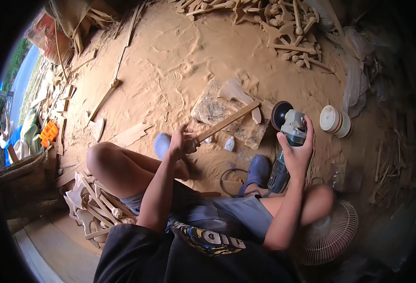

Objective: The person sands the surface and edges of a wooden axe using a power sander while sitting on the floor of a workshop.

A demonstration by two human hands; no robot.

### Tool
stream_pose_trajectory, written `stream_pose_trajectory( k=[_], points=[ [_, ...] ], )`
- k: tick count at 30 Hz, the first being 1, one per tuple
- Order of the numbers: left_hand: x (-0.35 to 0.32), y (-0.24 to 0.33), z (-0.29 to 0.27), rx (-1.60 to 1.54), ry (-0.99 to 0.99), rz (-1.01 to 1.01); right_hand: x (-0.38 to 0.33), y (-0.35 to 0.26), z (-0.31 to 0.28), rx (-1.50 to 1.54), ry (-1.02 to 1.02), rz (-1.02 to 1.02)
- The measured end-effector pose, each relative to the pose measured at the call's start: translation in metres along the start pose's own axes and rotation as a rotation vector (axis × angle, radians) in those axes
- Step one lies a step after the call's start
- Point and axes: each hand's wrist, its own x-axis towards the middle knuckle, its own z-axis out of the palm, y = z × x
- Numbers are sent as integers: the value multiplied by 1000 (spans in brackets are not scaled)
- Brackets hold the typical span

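Observation:
My left hand point(180, 141) grips the near end of a long wooden axe-shaped piece point(231, 118), whose wide carved head point(234, 89) lies on a flat stone slab point(212, 111). My right hand point(296, 151) holds a grey angle grinder point(290, 129) upright, with its dark round disc point(280, 114) facing the wooden piece but a little apart from it. The grinder's black cord point(226, 181) loops on the sawdust by my blue shoes point(257, 172). I sit with knees bent over the sawdust-covered floor.
A pile of carved wooden pieces point(283, 28) lies at the top. More pieces point(92, 203) are stacked beside my left thigh. A white round container point(334, 120) stands right of the grinder, a small white bottle point(229, 144) by the slab, a fan point(330, 233) at lower right.

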Motion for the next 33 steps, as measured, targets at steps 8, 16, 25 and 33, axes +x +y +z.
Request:
stream_pose_trajectory(
  k=[8,16,25,33],
  points=[
    [61,-89,-53,116,435,148,-15,-24,98,-228,-592,35],
    [1,-51,-13,376,534,423,-42,-14,157,-402,-871,-21],
    [2,-49,-24,362,543,446,-56,-22,182,-376,-917,-134],
    [2,-42,-21,428,531,393,-57,-16,182,-463,-871,-92]
  ],
)
